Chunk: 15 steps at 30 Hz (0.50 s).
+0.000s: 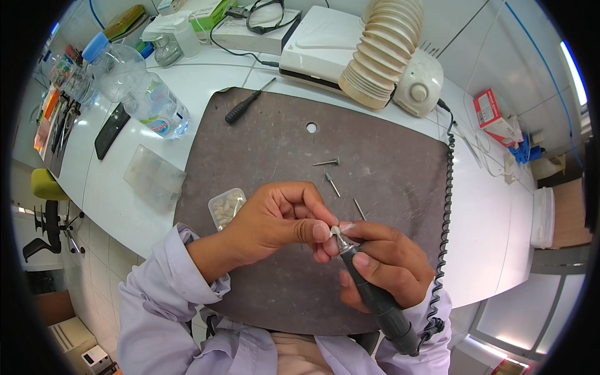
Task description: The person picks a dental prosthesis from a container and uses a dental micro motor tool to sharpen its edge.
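Observation:
My left hand (278, 219) is closed, pinching a small whitish piece (335, 230) that looks like a tooth crown between thumb and fingertips. Fingers and the tool tip partly hide it. My right hand (397, 262) is wrapped round a black rotary handpiece (380, 303), whose metal nose points up and left to the piece. Whether the tip touches it, I cannot tell. Beside my left wrist stands a small clear box (227, 208) of several pale pieces. Beyond my hands lie three slim metal burs: one (326, 162), a second (332, 185) and a third (359, 209).
Under my hands spreads a brown mat (269, 150) with a screwdriver (240, 111). Leftward are a clear plastic box (154, 176), a phone (112, 131) and a water bottle (156, 106). A ribbed hose (384, 53) hangs at the back; a coiled cord (445, 219) runs down the right.

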Available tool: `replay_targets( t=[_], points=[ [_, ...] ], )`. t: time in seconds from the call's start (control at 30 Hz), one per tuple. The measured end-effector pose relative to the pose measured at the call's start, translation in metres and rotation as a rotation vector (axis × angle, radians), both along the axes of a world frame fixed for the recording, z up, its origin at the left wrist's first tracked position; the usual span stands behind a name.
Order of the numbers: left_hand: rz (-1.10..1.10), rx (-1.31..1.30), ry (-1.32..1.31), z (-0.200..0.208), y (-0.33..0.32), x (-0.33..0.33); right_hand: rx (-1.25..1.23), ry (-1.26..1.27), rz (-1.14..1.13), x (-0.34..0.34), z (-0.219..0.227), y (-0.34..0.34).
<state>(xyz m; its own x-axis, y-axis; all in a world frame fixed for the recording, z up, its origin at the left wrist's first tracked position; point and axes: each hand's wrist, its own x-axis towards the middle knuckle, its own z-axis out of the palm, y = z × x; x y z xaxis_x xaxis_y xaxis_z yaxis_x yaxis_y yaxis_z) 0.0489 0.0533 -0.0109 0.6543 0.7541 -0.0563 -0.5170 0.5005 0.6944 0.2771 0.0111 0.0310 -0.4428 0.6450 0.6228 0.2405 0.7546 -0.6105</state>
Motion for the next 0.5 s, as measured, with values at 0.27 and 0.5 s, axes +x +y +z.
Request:
replay_targets(
  t=[0.27,0.5],
  points=[
    [-0.010,-0.013,0.011,-0.0010,-0.0006,0.0002,0.025,-0.001,0.000,-0.0005,-0.0007,0.0010],
    [-0.040,0.008,-0.079,-0.0042,-0.0002,-0.0006,-0.044,0.095,0.076,0.0042,-0.0074,-0.0014]
  ],
)
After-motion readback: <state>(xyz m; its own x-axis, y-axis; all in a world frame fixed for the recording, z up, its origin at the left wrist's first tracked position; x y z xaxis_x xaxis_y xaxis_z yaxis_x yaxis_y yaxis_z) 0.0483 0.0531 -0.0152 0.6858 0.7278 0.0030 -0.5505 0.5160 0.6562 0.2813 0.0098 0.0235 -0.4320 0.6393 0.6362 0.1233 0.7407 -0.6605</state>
